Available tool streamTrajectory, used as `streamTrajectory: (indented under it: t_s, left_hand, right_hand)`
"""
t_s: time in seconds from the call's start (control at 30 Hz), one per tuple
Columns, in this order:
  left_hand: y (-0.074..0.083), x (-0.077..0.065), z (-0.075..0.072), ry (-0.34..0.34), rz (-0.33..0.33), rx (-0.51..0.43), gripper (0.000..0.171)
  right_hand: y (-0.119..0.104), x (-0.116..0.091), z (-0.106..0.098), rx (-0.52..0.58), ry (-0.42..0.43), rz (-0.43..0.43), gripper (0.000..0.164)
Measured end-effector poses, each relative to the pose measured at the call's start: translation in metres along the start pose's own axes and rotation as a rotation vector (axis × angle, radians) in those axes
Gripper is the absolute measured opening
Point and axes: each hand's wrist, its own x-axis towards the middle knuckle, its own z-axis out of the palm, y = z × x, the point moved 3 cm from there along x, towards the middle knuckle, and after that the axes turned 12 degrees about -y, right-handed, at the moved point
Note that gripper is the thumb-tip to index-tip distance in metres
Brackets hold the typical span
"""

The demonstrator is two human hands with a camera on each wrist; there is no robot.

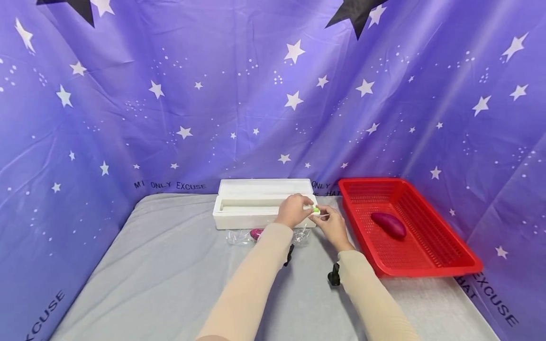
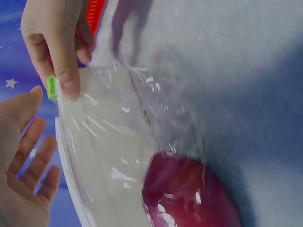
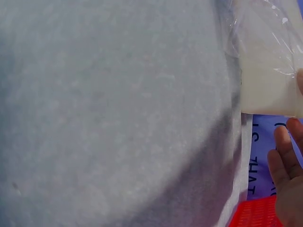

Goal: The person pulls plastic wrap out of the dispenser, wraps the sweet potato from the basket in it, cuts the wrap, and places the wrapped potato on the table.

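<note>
The right hand (image 1: 334,231) was pinching the clear bag (image 2: 109,127) by its corner, beside the green slider (image 2: 51,88); the left hand (image 2: 23,161), fingers loosely spread, was near that slider. The bag ran lengthwise from nine to three o'clock, slider end at three, a dark red object (image 2: 182,189) against its film. The white box (image 1: 243,222) stood at ten; the red basket (image 1: 426,273) at three held a purple vegetable (image 1: 389,225) pointing ten to four.
</note>
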Motion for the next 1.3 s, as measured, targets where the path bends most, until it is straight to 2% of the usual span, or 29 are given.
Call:
streamTrajectory:
  t_s: [0.27, 0.5, 0.6, 0.8, 0.9, 1.1, 1.3]
  left_hand:
    - [0.011, 0.003, 0.008, 0.062, -0.112, 0.156, 0.02]
    - [0.016, 0.002, 0.01, 0.109, -0.145, 0.217, 0.017]
    - [0.015, 0.002, 0.012, 0.115, -0.149, 0.186, 0.013]
    - [0.012, 0.0, 0.013, 0.111, -0.179, 0.039, 0.012]
    - [0.011, -0.001, 0.013, 0.109, -0.193, -0.003, 0.013]
    - [0.008, -0.003, 0.012, 0.107, -0.191, -0.039, 0.01]
    - [0.004, -0.006, 0.007, 0.076, -0.135, -0.032, 0.007]
  right_hand:
    - [-0.003, -0.001, 0.001, 0.018, 0.045, -0.077, 0.038]
    - [-0.004, 0.0, -0.001, 0.0, 0.015, -0.004, 0.041]
    - [-0.004, 0.0, -0.002, -0.02, 0.005, 0.017, 0.043]
    - [-0.004, -0.001, -0.003, -0.03, -0.005, 0.028, 0.046]
    - [-0.005, -0.001, -0.003, -0.035, -0.011, 0.023, 0.046]
    - [-0.006, -0.001, -0.003, -0.046, -0.009, 0.012, 0.046]
    - [-0.005, -0.001, -0.002, -0.043, -0.01, 0.018, 0.048]
